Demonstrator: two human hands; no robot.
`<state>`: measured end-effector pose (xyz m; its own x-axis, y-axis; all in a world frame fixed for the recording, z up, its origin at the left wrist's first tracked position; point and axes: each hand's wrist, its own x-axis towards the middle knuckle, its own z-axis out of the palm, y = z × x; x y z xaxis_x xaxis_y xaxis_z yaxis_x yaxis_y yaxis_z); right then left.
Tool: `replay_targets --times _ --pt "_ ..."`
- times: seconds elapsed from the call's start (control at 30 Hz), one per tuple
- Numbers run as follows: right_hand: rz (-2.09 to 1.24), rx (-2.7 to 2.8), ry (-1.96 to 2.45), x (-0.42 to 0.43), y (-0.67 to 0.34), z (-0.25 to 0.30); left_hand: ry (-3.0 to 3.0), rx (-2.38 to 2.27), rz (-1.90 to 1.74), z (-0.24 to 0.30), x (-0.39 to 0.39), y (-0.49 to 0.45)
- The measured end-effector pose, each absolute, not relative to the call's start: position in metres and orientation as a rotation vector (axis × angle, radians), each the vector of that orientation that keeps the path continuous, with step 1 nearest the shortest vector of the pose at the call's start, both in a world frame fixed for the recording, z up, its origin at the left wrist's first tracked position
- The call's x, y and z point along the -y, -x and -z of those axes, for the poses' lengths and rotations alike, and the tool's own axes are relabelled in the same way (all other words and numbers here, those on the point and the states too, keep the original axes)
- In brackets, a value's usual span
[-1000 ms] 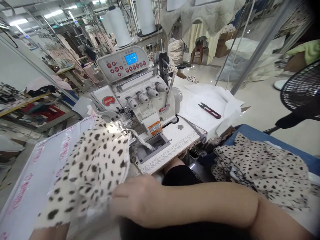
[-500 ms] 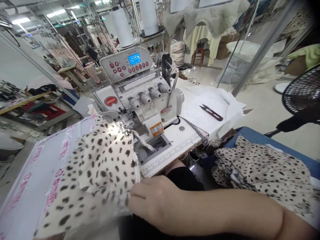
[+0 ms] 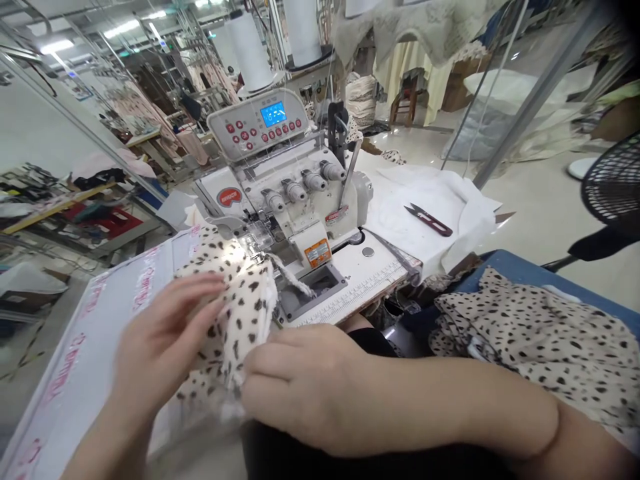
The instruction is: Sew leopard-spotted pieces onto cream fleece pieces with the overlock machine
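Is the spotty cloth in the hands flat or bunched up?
Bunched up: the spotted cloth is gathered between the left hand and the right hand, full of creases and folds, not lying flat.

Spotted cream fabric (quite crumpled) bunched into folds.

"What of the body is shown?"

"Two hands are shown, the left hand and the right hand, and both are left bare."

"And the arms?"

"The left forearm and the right forearm are uncovered by any sleeve, and a rounded fold is seen at the right elbow."

"What is worn?"

"A black garment is seen below the arms; its kind cannot be told."
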<state>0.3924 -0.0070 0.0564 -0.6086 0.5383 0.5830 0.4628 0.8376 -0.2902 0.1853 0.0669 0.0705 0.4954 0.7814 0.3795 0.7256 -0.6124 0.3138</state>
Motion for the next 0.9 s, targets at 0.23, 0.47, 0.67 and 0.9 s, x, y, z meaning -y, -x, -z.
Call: replay_targets --times 0.23,0.47,0.67,0.9 --pt "-0.084 2.4 0.724 0.01 -0.401 -0.039 -2.781 -1.196 -0.506 -0.051 -0.096 -0.206" --pt "-0.12 2.479 0.787 0.007 -0.406 -0.032 -2.764 -1.167 -0.412 -0.056 -0.099 -0.206" --pt "-0.058 2.476 0.904 -0.002 -0.408 -0.03 -2.772 -1.073 -0.475 -0.058 -0.111 -0.207" --pt "-0.057 2.201 0.805 -0.006 -0.402 -0.011 -2.888 -1.073 -0.667 -0.047 -0.096 -0.206"
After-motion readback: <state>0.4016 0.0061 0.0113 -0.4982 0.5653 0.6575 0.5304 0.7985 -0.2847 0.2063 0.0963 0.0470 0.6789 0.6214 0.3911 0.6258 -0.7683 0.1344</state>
